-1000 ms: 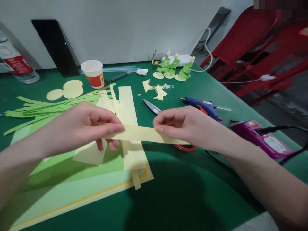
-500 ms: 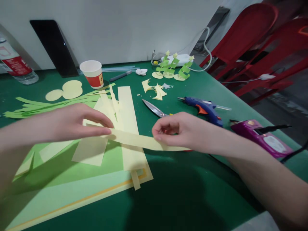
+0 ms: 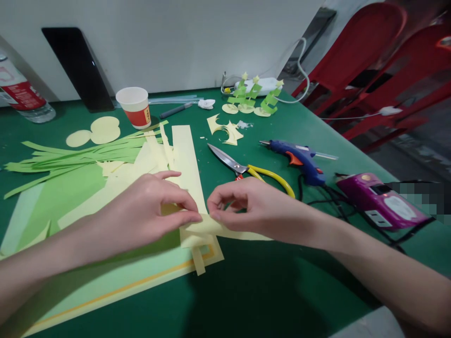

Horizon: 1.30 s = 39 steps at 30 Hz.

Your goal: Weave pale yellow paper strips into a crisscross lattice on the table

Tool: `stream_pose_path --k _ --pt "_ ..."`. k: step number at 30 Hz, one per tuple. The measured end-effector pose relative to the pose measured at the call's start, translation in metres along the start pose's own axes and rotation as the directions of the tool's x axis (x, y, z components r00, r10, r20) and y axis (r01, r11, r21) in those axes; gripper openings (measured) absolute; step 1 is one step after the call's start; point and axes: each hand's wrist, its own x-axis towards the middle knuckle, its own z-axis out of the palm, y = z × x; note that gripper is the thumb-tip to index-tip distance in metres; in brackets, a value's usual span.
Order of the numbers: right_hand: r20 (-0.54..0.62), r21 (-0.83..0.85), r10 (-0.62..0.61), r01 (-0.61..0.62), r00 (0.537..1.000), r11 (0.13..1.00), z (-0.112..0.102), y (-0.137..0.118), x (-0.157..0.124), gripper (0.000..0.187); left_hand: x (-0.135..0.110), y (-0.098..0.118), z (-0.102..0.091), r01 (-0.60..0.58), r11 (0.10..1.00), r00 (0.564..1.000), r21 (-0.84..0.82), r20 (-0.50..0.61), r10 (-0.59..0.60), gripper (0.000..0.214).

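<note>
My left hand point(image 3: 151, 211) and my right hand point(image 3: 246, 206) meet at the middle of the green table point(image 3: 282, 281), fingertips almost touching. Both pinch a pale yellow paper strip point(image 3: 211, 229), which lies low over a wider yellow strip point(image 3: 186, 159) and a stack of green and yellow sheets point(image 3: 88, 281). The strip's right end runs under my right palm. Scissors with yellow handles point(image 3: 246, 168) lie just behind my right hand.
A blue glue gun point(image 3: 299, 157) and a purple device point(image 3: 380, 202) with cables lie to the right. Green paper strips point(image 3: 70, 157), yellow discs point(image 3: 95, 132), a paper cup point(image 3: 136, 107), a bottle point(image 3: 21, 94), small paper trees point(image 3: 252, 98) and red chairs point(image 3: 369, 56) stand further back.
My hands have come together along the yellow strip and dropped toward the table. The right hand moved left, uncovering the scissors' handles.
</note>
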Motion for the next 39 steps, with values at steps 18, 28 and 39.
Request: stream_pose_path --k 18,28,39 --pt "-0.036 -0.387 0.173 -0.173 0.984 0.906 -0.096 0.032 -0.016 0.016 0.004 -0.036 -0.051 0.294 0.949 0.950 0.116 -0.145 -0.277 0.024" --pt "-0.222 -0.388 -0.394 0.290 0.892 0.875 -0.010 -0.009 0.011 0.010 0.001 -0.013 -0.013 -0.053 0.987 0.991 0.151 -0.113 0.071 0.014" --pt "-0.168 -0.211 -0.324 0.287 0.931 0.934 0.002 -0.021 0.010 0.008 -0.013 0.001 -0.005 -0.118 0.948 0.964 0.295 -0.193 0.180 0.028"
